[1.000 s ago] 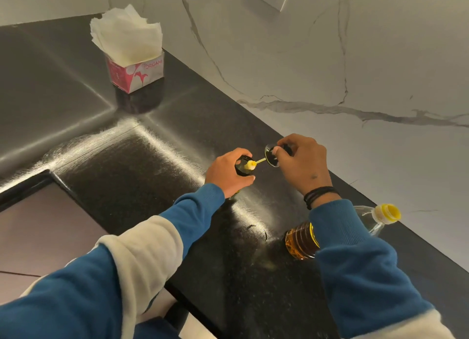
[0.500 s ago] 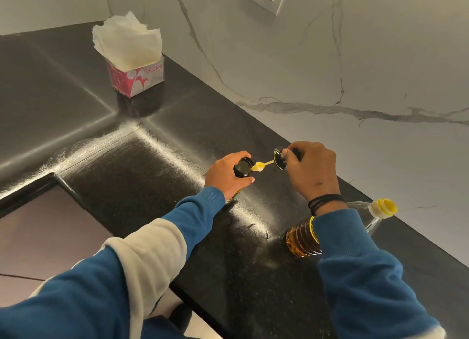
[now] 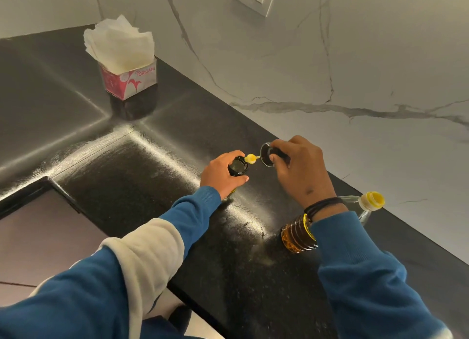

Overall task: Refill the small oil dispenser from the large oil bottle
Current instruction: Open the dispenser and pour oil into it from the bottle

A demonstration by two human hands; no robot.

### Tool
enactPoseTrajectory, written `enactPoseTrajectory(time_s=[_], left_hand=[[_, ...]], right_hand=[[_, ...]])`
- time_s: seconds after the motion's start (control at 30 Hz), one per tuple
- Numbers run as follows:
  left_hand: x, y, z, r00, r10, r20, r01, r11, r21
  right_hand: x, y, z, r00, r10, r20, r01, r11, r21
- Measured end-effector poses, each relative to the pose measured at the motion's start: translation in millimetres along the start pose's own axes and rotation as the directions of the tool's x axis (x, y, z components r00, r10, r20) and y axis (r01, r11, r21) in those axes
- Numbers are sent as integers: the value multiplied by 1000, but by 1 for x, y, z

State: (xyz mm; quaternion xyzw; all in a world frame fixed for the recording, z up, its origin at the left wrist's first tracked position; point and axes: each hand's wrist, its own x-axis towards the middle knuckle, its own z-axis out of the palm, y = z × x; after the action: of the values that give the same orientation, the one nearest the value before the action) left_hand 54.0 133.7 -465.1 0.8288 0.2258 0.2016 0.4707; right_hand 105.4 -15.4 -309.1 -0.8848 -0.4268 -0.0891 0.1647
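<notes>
Cap (image 3: 267,157) farther out (tissue box (image 3: 129,81) behind)

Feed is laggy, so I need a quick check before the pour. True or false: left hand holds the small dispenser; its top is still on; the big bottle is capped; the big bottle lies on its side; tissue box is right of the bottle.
1. The left hand grips the small dispenser: true.
2. Its top is on: false; the right hand holds the dispenser top off to the side.
3. The large oil bottle is capped: true, a yellow cap.
4. It lies on its side: true.
5. The tissue box is right of it: false; far left.
</notes>
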Motion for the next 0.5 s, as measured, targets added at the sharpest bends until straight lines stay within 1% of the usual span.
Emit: enactPoseTrajectory(time_s=[0.1, 0.17, 0.2, 0.27, 0.43, 0.5], left_hand=[[0, 1, -1, 1000, 1, -1, -1, 1000, 1], [0, 2, -1, 1000, 1, 1, -1, 1000, -3], [0, 2, -1, 1000, 0, 3, 0, 1000, -4], [0, 3, -1, 1000, -6, 7, 6, 1000, -6], [-1, 3, -1, 1000, -4, -1, 4, 1000, -7], [-2, 4, -1, 1000, -3, -3, 3, 1000, -6]], right_hand=[[-5, -2, 4, 995, -63, 78, 64, 998, -10], [-10, -1, 6, 988, -59, 141, 64, 997, -33], [-13, 1, 6, 987, -49, 150, 56, 998, -41], [-16, 5, 2, 991, -42, 129, 47, 998, -41], [-14, 2, 0, 999, -43, 7, 43, 999, 11], [-16, 0, 6, 999, -46, 4, 46, 999, 18]])
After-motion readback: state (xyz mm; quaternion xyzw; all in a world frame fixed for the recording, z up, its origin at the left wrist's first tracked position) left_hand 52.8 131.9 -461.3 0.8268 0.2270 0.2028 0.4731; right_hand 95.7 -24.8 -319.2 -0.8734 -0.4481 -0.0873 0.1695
